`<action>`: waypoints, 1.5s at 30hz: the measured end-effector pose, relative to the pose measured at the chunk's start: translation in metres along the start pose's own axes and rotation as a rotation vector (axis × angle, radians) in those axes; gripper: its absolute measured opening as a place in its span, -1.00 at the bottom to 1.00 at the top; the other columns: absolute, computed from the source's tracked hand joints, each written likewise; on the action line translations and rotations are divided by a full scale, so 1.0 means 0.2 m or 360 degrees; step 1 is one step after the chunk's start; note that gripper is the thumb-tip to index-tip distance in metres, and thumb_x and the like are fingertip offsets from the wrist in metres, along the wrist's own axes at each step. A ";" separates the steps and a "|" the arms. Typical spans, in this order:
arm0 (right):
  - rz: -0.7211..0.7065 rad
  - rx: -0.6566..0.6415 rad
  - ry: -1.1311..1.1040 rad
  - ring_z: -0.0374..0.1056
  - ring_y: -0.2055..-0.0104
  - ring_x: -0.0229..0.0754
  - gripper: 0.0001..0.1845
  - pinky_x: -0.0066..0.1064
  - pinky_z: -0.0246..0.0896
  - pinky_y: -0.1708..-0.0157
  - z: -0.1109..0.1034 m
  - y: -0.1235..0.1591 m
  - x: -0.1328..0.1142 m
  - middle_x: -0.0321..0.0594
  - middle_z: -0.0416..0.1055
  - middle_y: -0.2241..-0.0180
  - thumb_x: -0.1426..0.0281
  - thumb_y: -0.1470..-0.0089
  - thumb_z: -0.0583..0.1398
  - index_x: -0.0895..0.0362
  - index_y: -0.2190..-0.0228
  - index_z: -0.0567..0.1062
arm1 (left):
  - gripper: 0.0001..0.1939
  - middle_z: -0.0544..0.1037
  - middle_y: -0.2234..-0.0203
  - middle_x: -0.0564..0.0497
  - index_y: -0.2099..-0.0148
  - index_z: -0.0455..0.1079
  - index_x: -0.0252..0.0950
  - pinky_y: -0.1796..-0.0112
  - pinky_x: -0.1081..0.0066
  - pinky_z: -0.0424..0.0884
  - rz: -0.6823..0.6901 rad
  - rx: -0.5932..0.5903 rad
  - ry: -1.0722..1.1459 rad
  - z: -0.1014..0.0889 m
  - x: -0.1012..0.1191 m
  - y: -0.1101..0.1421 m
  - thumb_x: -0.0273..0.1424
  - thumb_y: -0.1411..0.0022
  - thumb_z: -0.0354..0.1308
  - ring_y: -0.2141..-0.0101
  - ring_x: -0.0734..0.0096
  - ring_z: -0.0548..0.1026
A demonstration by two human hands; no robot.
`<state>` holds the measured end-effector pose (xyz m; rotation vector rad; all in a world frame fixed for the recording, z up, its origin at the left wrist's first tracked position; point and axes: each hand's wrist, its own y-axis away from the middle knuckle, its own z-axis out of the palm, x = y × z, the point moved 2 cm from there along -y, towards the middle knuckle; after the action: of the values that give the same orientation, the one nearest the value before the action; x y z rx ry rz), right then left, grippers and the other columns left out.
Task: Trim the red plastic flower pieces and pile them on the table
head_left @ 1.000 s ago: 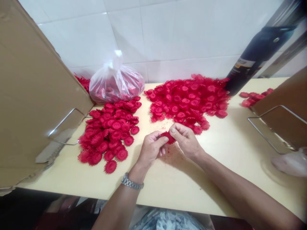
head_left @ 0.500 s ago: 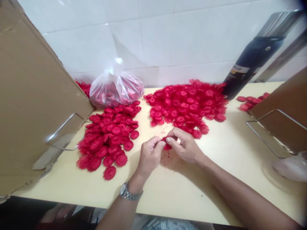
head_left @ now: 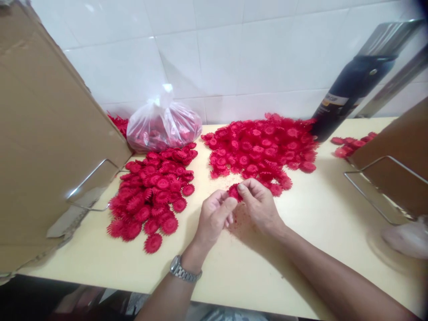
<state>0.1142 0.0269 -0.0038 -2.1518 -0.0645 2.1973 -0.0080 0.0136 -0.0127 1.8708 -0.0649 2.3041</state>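
Observation:
Between my two hands is a small red disc with a toothed, petal-like rim [head_left: 234, 191]. My left hand [head_left: 214, 216] pinches its left side with thumb and fingers. The thumb and forefinger of my right hand [head_left: 261, 203] grip its right edge. Left of my hands lies a heap of similar red toothed discs [head_left: 154, 191]. Beyond my right hand spreads a wider pile of red discs [head_left: 261, 145]. Red crumbs are scattered on the table [head_left: 234, 272] beneath my hands.
A tied clear plastic bag [head_left: 163, 120] of red pieces stands against the tiled wall. Cardboard walls [head_left: 56, 133] with metal wire handles flank both sides. A dark bottle [head_left: 354, 89] stands at the back right, near a few red pieces [head_left: 351, 143].
The fingers have shifted their grip and turned the red disc between them. The camera view has tilted slightly upward. The piles look the same.

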 end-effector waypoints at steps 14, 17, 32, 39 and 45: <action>-0.0019 -0.0404 0.0023 0.07 0.57 -0.33 -0.66 -0.45 -0.01 0.56 -0.02 -0.01 -0.04 -0.36 0.17 0.64 0.18 -0.02 0.16 0.13 0.62 0.29 | -0.81 0.19 0.74 0.19 0.54 0.24 -0.31 0.65 0.55 0.04 0.0100 -0.0008 -0.0362 -0.03 0.03 0.02 -0.36 -0.07 0.09 0.70 0.65 0.11; 0.0205 -0.0490 -0.0472 0.02 0.64 -0.39 -0.60 -0.47 -0.03 0.60 0.02 0.00 -0.04 -0.43 0.12 0.70 0.14 0.07 0.23 0.13 0.66 0.24 | -0.80 0.24 0.76 0.18 0.51 0.27 -0.31 0.71 0.55 0.00 -0.0034 -0.0081 -0.0069 -0.03 0.04 0.01 -0.30 -0.03 0.14 0.76 0.66 0.12; -0.0020 -0.0151 0.0055 0.32 0.54 -0.24 -0.76 -0.37 0.26 0.53 0.03 0.03 0.00 -0.31 0.38 0.57 0.17 -0.08 0.12 0.09 0.45 0.29 | -0.82 0.28 0.75 0.21 0.39 0.27 -0.29 0.72 0.62 0.09 -0.0047 0.0223 0.0058 0.00 -0.02 -0.01 -0.29 -0.07 0.15 0.74 0.65 0.23; -0.0026 -0.0381 0.0102 0.29 0.55 -0.28 -0.71 -0.42 0.22 0.52 0.04 0.04 -0.04 -0.33 0.35 0.61 0.18 -0.05 0.14 0.11 0.54 0.30 | -0.71 0.22 0.73 0.20 0.51 0.21 -0.30 0.72 0.62 0.06 0.0074 0.0279 0.0043 -0.02 0.01 0.01 -0.22 -0.11 0.12 0.74 0.70 0.16; 0.0069 -0.0528 -0.0417 0.24 0.62 -0.30 -0.68 -0.38 0.23 0.52 0.05 0.03 -0.04 -0.38 0.28 0.66 0.18 0.00 0.21 0.11 0.58 0.28 | -0.68 0.23 0.72 0.19 0.54 0.18 -0.30 0.78 0.59 -0.02 -0.0168 0.0184 0.0288 -0.01 0.00 -0.01 -0.20 -0.02 0.16 0.76 0.68 0.10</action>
<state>0.1044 0.0201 0.0036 -2.0053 -0.4277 2.6420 -0.0094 0.0164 -0.0138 1.6617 0.1897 2.4383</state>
